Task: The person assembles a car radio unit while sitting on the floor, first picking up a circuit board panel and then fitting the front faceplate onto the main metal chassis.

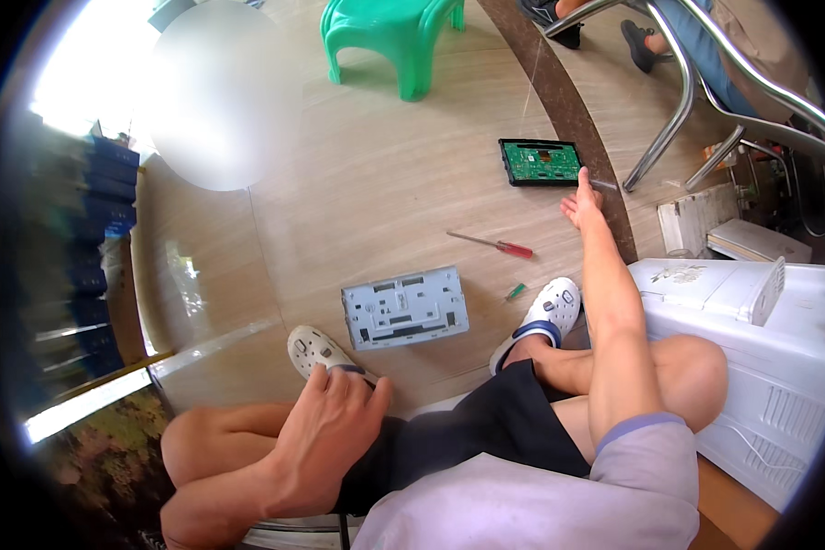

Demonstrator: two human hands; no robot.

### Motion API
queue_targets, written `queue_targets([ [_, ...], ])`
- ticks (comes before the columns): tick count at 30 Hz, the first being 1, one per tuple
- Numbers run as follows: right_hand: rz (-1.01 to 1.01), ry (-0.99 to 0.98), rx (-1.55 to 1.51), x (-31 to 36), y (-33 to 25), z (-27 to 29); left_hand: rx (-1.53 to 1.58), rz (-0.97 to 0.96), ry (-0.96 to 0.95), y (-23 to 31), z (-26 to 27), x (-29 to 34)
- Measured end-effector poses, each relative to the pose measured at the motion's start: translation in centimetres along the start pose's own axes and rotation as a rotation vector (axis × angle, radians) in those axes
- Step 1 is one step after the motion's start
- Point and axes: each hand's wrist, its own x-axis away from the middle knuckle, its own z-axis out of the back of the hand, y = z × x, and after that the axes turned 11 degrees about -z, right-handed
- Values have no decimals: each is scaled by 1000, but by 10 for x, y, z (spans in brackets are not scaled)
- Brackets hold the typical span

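My right hand reaches out with its fingers apart, at the near right corner of a green circuit board in a black frame. It seems to touch the frame's edge but does not grip it. My left hand is over my left thigh, its fingers curled together; a small dark bit shows by the fingertips, too little to name. Between my feet lies a light grey metal panel with slots and cutouts. A screwdriver with a red handle rests on the floor beyond it, and a small green piece lies near my right shoe.
A green plastic stool stands at the far side. Metal-framed chairs and another person's legs are at the upper right. A white appliance housing flanks my right leg. Dark blue stacked boxes line the left.
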Motion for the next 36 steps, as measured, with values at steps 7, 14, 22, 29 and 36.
queue_targets([
  [7,-58,-96,-374,-22,6,-41,142,87,-56,6,-17,-14],
  [14,13,-137,-466,18,-4,-67,-60,35,95,-2,-15,-13],
  [22,303,-792,-523,167,-65,-84,111,209,73,-48,17,-1],
  [29,536,-1061,-387,355,-32,-86,634,511,802,-126,37,10],
  [36,457,-1331,-296,409,38,-99,1247,344,1139,-128,45,29],
])
